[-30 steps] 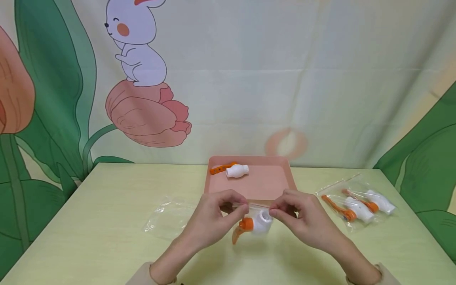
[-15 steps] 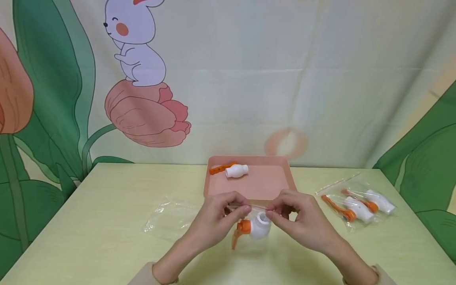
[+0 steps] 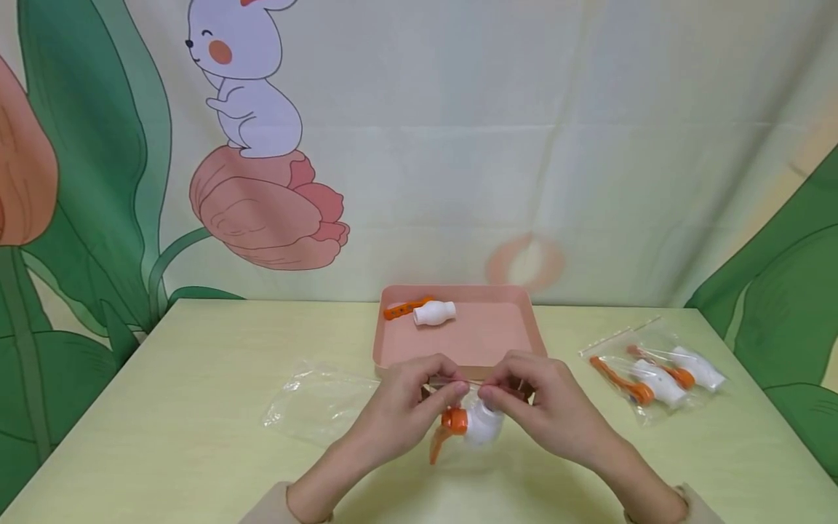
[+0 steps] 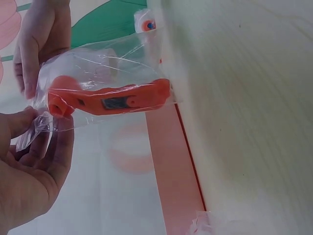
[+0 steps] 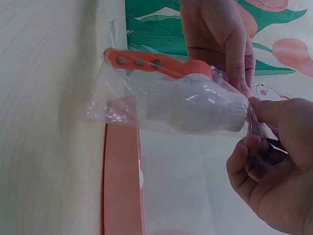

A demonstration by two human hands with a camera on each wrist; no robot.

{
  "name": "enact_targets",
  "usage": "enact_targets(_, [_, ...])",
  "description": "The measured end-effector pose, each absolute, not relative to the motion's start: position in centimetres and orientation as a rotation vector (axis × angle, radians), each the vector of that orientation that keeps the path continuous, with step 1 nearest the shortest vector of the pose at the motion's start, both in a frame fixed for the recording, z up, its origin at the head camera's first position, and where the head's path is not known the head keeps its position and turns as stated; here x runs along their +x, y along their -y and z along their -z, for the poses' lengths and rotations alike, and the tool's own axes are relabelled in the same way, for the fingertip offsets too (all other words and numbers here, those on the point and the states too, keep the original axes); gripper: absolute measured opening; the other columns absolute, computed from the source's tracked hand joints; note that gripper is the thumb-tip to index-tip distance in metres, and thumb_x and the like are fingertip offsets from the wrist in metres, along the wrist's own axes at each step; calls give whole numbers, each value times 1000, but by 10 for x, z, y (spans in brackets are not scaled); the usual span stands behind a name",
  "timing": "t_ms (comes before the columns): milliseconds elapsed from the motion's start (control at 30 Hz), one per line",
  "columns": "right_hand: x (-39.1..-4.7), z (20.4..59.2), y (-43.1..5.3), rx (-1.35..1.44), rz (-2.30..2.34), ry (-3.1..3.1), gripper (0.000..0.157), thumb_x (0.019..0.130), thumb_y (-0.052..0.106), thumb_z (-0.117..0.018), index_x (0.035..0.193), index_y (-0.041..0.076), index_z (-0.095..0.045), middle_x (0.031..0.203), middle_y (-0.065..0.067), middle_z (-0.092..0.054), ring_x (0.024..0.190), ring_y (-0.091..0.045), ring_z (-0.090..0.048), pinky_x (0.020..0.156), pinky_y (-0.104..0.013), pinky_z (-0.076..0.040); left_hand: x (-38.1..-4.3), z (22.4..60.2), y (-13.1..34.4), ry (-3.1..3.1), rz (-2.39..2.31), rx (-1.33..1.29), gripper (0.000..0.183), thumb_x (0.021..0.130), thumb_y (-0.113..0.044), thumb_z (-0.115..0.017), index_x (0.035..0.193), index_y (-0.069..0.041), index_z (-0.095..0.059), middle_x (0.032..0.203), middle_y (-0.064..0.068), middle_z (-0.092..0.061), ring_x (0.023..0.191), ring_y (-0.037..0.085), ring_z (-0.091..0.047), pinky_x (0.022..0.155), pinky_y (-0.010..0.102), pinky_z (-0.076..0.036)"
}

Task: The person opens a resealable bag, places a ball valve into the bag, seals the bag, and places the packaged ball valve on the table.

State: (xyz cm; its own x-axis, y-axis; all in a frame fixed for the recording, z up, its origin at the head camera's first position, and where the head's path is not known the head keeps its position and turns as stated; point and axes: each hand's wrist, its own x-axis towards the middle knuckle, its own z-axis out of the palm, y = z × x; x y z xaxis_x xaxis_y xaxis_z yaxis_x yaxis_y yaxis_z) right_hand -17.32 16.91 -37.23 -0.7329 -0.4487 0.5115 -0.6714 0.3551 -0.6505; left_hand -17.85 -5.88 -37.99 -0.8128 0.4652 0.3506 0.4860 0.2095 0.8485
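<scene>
Between the two hands hangs a clear zip bag (image 5: 132,98) with a white plastic ball valve (image 5: 195,105) inside, its orange handle (image 4: 122,98) pointing down toward the table. My left hand (image 3: 409,407) pinches the bag's top edge between thumb and fingers. On the same edge, a short way to the right, my right hand (image 3: 550,404) pinches too. The thumbs are close together, and the right fingers hide part of the valve's upper end in the head view. Both wrist views show the handle and white body through the film.
Behind the hands a pink tray (image 3: 491,327) holds a white valve body (image 3: 435,313) and an orange handle (image 3: 406,308). To the right lie bagged valves (image 3: 657,378) with orange handles. An opened-out clear bag (image 3: 321,404) lies at left. A printed curtain (image 3: 419,145) backs the table.
Both hands have drawn closer together along the bag's top edge, the right moving left and the left slightly right. The bagged valve swings a little and hangs slightly lower.
</scene>
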Motion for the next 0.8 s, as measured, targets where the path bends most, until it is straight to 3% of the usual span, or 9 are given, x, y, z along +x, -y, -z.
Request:
enact_targets(200, [-171,371,-170,906,-1337,2439,11,94,13,-78,97,20,-70,81,11,-63,70,-11,-59,58,-28,-53,-178,380,59,2418,1751,-916,5,101,-5,-66,97,-8,-67,87,3,-69,76,15,-67,67,31,-59])
enact_targets(367, [-171,371,-171,742,-1455,2474,30,90,13,-81,112,16,-60,97,1,-63,79,-16,-65,61,-31,-58,-179,382,60,2374,1847,-831,2,103,-4,-62,102,-3,-64,94,6,-67,78,16,-69,70,32,-61])
enact_targets(500, [-173,373,-172,658,-1497,2476,41,89,14,-83,113,11,-50,103,-4,-58,87,-19,-65,69,-33,-60,-181,383,61,2342,1862,-777,3,103,-2,-60,104,0,-61,97,10,-65,80,19,-70,70,32,-62])
enact_targets(667, [-174,376,-170,613,-1451,2507,42,88,21,-85,110,9,-51,100,-4,-58,96,-20,-62,81,-34,-59,-182,383,61,2282,1904,-744,3,103,3,-57,105,2,-59,96,14,-62,83,22,-70,70,33,-62])
enact_targets(800, [-172,379,-166,644,-1429,2550,50,84,26,-88,117,10,-54,105,-2,-61,99,-18,-62,85,-38,-58,-182,382,61,2243,1935,-727,2,104,2,-56,105,3,-56,95,15,-61,84,24,-70,71,34,-62])
